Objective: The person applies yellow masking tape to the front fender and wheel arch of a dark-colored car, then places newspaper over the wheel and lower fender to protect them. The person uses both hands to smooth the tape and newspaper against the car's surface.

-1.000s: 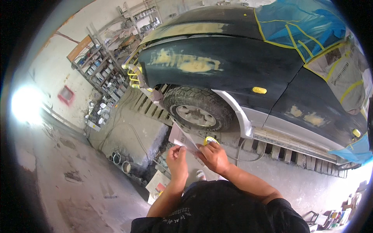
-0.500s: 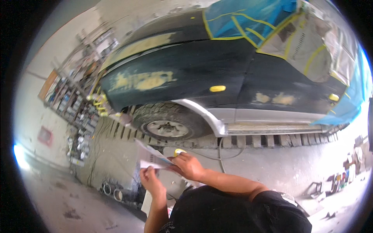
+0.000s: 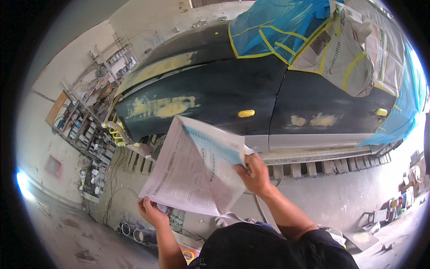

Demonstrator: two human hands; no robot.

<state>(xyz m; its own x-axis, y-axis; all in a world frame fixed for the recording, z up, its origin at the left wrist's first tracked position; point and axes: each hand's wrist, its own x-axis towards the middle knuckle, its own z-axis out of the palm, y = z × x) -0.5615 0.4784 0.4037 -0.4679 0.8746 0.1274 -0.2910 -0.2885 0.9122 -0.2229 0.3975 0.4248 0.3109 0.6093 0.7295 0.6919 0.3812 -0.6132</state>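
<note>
A large sheet of newspaper [image 3: 179,166], printed and partly folded over, hangs in front of me and hides the car's front wheel. My left hand [image 3: 153,214] is closed, pinching its lower left corner. On the opposite side, my right hand [image 3: 254,174] grips the right edge with thumb and fingers closed. A bit of yellow shows at the top of that hand, too little to name. Beyond the paper stands a dark car [image 3: 224,85] with pale filler patches [image 3: 168,106] on its fender and door.
Blue plastic film [image 3: 277,27] and taped paper [image 3: 345,58] cover the car's windows. Slatted wooden pallets [image 3: 309,169] lie along its lower side. A shelf of cans [image 3: 85,130] stands at left, black pipes [image 3: 141,234] lower left. A hose [image 3: 260,208] runs over the floor.
The newspaper has been spread from a small folded shape into a wide sheet. My hands have moved apart, the left down and left, the right up and right. The yellow tape roll by my right hand is mostly hidden now.
</note>
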